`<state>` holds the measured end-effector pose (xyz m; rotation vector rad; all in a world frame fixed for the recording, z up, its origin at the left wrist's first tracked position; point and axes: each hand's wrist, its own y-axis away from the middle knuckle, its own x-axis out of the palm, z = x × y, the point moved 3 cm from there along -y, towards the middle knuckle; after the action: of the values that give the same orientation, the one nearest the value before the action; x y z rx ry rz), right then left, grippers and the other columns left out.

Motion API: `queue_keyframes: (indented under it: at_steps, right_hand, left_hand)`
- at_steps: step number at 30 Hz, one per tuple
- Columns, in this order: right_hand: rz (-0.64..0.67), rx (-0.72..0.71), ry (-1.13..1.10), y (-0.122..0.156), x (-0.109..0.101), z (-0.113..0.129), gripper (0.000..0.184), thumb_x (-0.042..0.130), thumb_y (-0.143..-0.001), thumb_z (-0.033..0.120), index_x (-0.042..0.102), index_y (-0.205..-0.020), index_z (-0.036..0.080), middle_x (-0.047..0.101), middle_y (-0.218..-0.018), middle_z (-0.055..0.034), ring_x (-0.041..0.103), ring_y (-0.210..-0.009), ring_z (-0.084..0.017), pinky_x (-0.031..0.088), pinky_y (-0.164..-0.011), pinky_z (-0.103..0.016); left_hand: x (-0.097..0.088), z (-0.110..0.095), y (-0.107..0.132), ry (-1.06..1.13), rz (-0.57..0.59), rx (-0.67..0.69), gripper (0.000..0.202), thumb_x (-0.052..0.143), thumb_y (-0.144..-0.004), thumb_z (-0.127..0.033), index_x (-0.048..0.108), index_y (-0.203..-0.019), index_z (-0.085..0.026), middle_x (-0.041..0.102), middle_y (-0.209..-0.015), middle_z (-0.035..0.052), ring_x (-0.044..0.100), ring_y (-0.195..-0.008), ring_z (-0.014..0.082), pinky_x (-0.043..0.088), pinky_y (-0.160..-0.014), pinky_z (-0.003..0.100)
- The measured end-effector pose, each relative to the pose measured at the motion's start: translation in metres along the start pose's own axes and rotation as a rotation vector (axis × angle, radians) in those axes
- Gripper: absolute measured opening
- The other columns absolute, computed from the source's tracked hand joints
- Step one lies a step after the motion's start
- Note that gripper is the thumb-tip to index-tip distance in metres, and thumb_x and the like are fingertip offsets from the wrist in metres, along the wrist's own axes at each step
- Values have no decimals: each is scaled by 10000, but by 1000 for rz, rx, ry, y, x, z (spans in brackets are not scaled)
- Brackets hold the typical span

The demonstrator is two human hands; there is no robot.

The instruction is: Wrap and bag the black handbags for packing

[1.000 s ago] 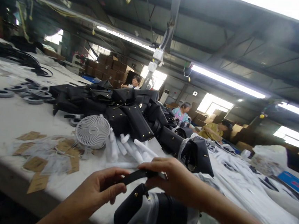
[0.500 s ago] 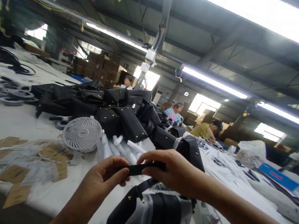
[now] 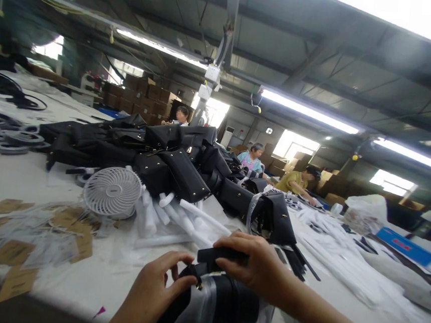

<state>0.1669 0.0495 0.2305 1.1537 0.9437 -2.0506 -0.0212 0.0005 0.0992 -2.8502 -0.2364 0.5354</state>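
Both hands at the near edge of the white table [image 3: 72,282], as seen from where I stood. The right hand [image 3: 257,265] was clamped on a black strap [image 3: 209,256], thumb below and fingers above, its end projecting past the fingertips toward the left hand [image 3: 153,287]. The left thumb and forefinger were pinched on a dark part of the strap, just beside a gold fitting [image 3: 199,284]; whether one unbroken length joined the two grips could not be told. Directly below the fingers lay a black bag [image 3: 235,301], partly wrapped in translucent sheeting [image 3: 207,301] and partly hidden by the left hand. Just beyond the fingertips lay white tubes [image 3: 184,219]; farther off rose heaped black bags [image 3: 189,174]. Left of the fingers stood a fan [image 3: 112,192], with brown cards [image 3: 11,253] nearer the edge.
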Motion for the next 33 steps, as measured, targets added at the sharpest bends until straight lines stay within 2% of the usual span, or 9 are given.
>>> queue_keyframes:
  at_steps: [6, 11, 14, 17, 24, 30, 33]
  right_hand:
    - [36, 55, -29, 12, 16, -11, 224, 696, -850, 262, 718, -1071, 241, 698, -925, -23, 646, -836, -174, 456, -742, -253]
    - [23, 92, -67, 18, 25, -19, 208, 698, -841, 247, 723, -1047, 240, 696, -900, -20, 642, -829, -177, 448, -736, -256]
    - [3, 98, -108, 22, 30, -23, 206, 701, -838, 249, 724, -1042, 248, 696, -912, -16, 642, -840, -176, 450, -747, -254]
    - [-3, 75, -128, 25, 34, -26, 215, 700, -837, 243, 722, -1051, 260, 694, -906, -8, 637, -828, -169, 451, -752, -250]
    - [30, -5, -54, 19, 35, -27, 231, 691, -836, 219, 713, -1063, 252, 682, -910, -7, 632, -815, -149, 445, -725, -223]
    - [172, -172, 170, -2, 17, -7, 208, 681, -838, 227, 720, -1040, 254, 679, -885, -10, 622, -780, -150, 421, -668, -221]
    - [272, -220, 191, -13, 7, 2, 161, 681, -844, 213, 736, -994, 240, 680, -874, -7, 620, -752, -135, 419, -657, -207]
  left_hand:
    - [2, -13, 0, -71, 49, 37, 227, 727, -770, -312, 695, -990, -262, 667, -1068, 9, 606, -804, 174, 436, -594, 244]
    - [-2, -30, -2, -176, 108, 70, 175, 740, -736, -272, 695, -900, -228, 641, -923, 4, 615, -758, 164, 451, -629, 253]
    - [-2, -35, -3, -242, 105, 103, 108, 706, -742, -244, 697, -844, -209, 629, -849, 6, 617, -712, 163, 467, -618, 258]
    - [-1, -29, -3, -207, 75, 132, 119, 681, -754, -236, 707, -869, -219, 640, -826, 4, 629, -709, 162, 500, -628, 252]
    - [7, -4, 3, 47, -4, 170, 169, 689, -780, -280, 715, -943, -240, 677, -916, 18, 662, -709, 150, 550, -638, 229]
    - [7, -5, 5, 104, -11, 173, 165, 716, -785, -318, 726, -918, -221, 682, -885, 41, 660, -692, 168, 546, -617, 241]
    - [6, -6, 6, 122, -7, 164, 180, 724, -784, -329, 722, -923, -215, 683, -894, 46, 659, -707, 175, 543, -623, 245]
